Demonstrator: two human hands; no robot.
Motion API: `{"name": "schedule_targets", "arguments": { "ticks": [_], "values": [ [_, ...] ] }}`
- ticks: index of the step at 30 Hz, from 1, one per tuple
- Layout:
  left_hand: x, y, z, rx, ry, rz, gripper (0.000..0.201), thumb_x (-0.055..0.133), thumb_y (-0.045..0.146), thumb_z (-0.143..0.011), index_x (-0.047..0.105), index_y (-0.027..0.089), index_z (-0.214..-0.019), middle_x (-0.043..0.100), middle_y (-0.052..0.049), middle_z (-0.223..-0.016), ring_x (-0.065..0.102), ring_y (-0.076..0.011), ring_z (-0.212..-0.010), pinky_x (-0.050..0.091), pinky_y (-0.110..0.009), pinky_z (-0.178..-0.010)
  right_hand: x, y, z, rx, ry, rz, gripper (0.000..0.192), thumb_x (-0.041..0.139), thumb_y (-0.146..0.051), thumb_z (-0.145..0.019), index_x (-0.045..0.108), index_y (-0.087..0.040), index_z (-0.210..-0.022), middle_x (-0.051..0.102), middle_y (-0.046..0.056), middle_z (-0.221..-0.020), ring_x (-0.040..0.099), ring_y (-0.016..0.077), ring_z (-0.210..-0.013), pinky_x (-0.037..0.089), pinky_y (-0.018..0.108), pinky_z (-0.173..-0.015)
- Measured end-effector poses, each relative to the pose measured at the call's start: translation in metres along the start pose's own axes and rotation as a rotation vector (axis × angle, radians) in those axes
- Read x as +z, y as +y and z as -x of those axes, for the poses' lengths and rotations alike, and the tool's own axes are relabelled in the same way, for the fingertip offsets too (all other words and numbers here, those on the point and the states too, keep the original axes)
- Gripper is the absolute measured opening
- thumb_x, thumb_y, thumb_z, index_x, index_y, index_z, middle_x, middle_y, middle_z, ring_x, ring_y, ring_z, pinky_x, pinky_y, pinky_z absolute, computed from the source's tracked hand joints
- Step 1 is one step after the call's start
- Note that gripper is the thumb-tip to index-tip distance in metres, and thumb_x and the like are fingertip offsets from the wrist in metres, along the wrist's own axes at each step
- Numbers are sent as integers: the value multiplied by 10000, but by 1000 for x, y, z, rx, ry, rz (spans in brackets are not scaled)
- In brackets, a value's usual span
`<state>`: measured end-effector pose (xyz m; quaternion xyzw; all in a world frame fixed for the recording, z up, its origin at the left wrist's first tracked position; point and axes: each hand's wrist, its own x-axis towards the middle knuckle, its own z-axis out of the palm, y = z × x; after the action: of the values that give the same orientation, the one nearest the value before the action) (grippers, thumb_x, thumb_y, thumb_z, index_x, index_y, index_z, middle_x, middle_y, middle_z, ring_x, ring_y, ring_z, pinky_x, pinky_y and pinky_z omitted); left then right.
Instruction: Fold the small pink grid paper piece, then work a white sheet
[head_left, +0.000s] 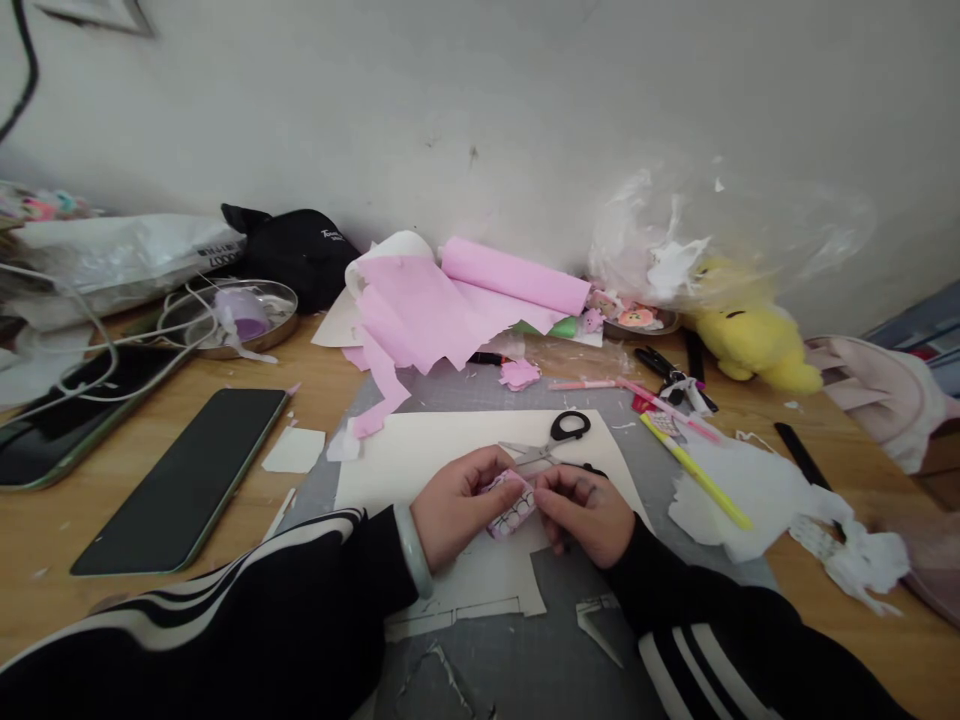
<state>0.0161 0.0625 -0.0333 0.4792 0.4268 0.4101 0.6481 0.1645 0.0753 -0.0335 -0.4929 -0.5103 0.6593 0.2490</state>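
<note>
In my left hand (469, 505) is a small pink piece (513, 507) with a white face and black drawn outlines, pinched between thumb and fingers. My right hand (586, 508) has its fingertips closed at the right edge of that same piece; exactly what they grip there is too small to make out. Just behind both hands, black-handled scissors (551, 452) lie with their blades pointing left, partly covered by my fingers. Under them is a cream paper sheet (420, 440) on a grey cutting mat (465, 385).
Crumpled pink paper (420, 310) and a pink roll (514, 275) lie at the back. A dark phone (187, 480) rests on the left. To the right are a yellow marker (694, 470), white paper scraps (731, 500) and a yellow plush toy (757, 345). Paper offcuts (600, 630) lie near my wrists.
</note>
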Motion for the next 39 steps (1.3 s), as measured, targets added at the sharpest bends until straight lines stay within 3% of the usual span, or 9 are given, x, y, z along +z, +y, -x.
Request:
{"name": "schedule_targets", "arguments": {
  "ticks": [6, 17, 28, 34, 39],
  "values": [
    [0, 1, 1, -43, -72, -47, 166, 499, 290, -702, 477, 130, -662, 468, 38, -527, 408, -65, -453, 327, -182, -427, 0, 0, -1, 11, -8, -10, 240, 541, -365, -610, 444, -145, -614, 433, -79, -370, 386, 31, -307, 328, 155, -315],
    [0, 1, 2, -51, -9, 11, 160, 515, 287, -692, 470, 136, -664, 481, 38, -518, 410, -62, -425, 324, -178, -401, 0, -4, -1, 59, -34, -92, 276, 597, -349, -544, 486, -126, -664, 458, -70, -438, 430, 42, -344, 359, 173, -330],
    [-1, 0, 1, -18, -30, -35, 120, 494, 252, -705, 464, 141, -669, 459, 47, -504, 403, -64, -423, 322, -181, -408, 2, -5, 1, 44, -42, -76, 294, 602, -380, -541, 478, -130, -633, 461, -71, -418, 431, 38, -342, 370, 172, -342],
    [0, 1, 3, -3, -58, -110, 118, 476, 256, -715, 464, 142, -684, 458, 36, -547, 402, -72, -458, 331, -188, -432, 2, -5, 1, 28, -65, -37, 273, 574, -378, -580, 475, -128, -628, 455, -70, -381, 408, 34, -326, 355, 162, -335],
    [-2, 2, 4, 48, -37, -298, 113, 472, 240, -712, 485, 143, -657, 456, 33, -567, 400, -87, -528, 329, -191, -492, 2, -4, 2, 7, -40, -4, 261, 571, -373, -585, 465, -134, -594, 436, -74, -371, 388, 29, -316, 332, 156, -323]
  ]
}}
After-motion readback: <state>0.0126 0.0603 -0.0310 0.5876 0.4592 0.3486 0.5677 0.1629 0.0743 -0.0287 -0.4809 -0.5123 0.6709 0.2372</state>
